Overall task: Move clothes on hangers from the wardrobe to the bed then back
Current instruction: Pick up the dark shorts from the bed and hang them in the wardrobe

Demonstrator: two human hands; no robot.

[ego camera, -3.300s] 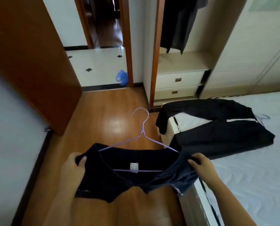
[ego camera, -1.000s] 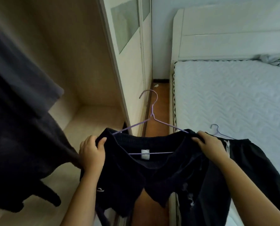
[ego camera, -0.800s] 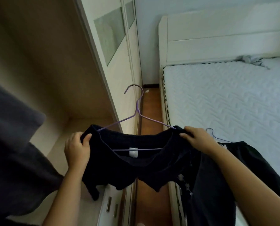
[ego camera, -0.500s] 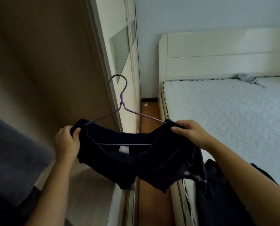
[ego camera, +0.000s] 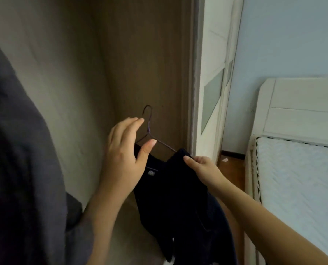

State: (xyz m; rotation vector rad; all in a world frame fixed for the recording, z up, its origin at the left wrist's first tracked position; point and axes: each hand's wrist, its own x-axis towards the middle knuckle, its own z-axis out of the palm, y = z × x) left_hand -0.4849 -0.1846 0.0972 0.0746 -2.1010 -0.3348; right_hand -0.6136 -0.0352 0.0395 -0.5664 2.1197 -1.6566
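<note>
Two hands work at one hanger [ego camera: 164, 144], held up inside the wardrobe [ego camera: 144, 64]; our right hand [ego camera: 202, 167] pinches the dark shirt [ego camera: 174, 192] at the hanger's right shoulder, fingers curled over the cloth; our left hand [ego camera: 124, 155] is spread beside the hanger's neck, fingers straight, thumb just under the wire, gripping nothing that we can see. The shirt hangs from the hanger within the wardrobe opening, well off the bed [ego camera: 302, 178].

With only one end pinched, we judge the hanger could tip and let the shirt slide off its left shoulder, which our left hand hides; the thin hook [ego camera: 147, 106] must catch on something above the view, so a blind lift could miss and drop the lot; a late grip on the neck could let the wire twist.

Left of the hanger a grey garment [ego camera: 15, 159] crowds the space; behind the hanger the wardrobe wall is near; right of the hanger the door edge [ego camera: 194, 83] stands close beside our right wrist; above the hanger the way looks open.
</note>
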